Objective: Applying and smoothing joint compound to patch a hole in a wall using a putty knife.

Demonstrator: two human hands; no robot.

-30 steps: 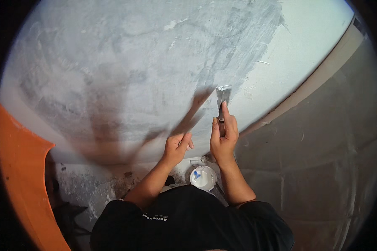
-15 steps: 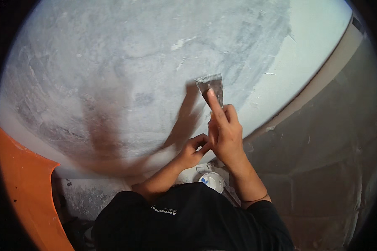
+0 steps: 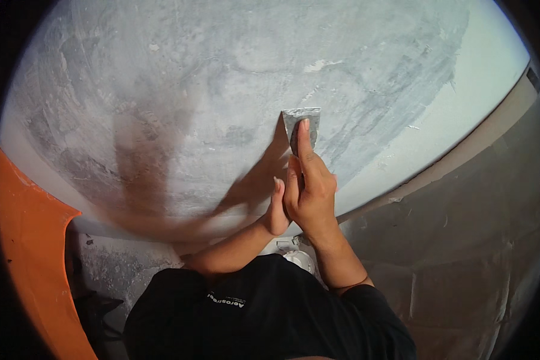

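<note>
1. Head view, grip: right hand (image 3: 309, 195) wrapped around the handle of the putty knife (image 3: 302, 123), index finger stretched along the back of the blade. Blade flat against the wall (image 3: 180, 90), at the edge where grey skim coat meets bare white surface on the right.
2. Left hand (image 3: 276, 210) closed loosely, tucked against the right wrist, bracing. Cannot tell if anything is held in it; mostly hidden behind the right hand.
3. Risk, gouging: single-finger pressure near one blade corner likely to dig a ridge or line into wet coat. Cause: uneven load across the blade.
4. Risk, missed edge: ragged coat boundary just right of the blade; feathering too thin there could leave streaks or bare patches.
5. Risk, drips: filler falling off the blade onto the taped floor covering (image 3: 462, 240) or the black shirt (image 3: 264, 318) below. Cause: overloaded blade, steep angle.
6. Risk, knocked container: white tub (image 3: 300, 259) right under the forearms, partly hidden. Elbow drop could tip it.
7. Orange object (image 3: 30, 252) at lower left, well apart; no concern.
</note>
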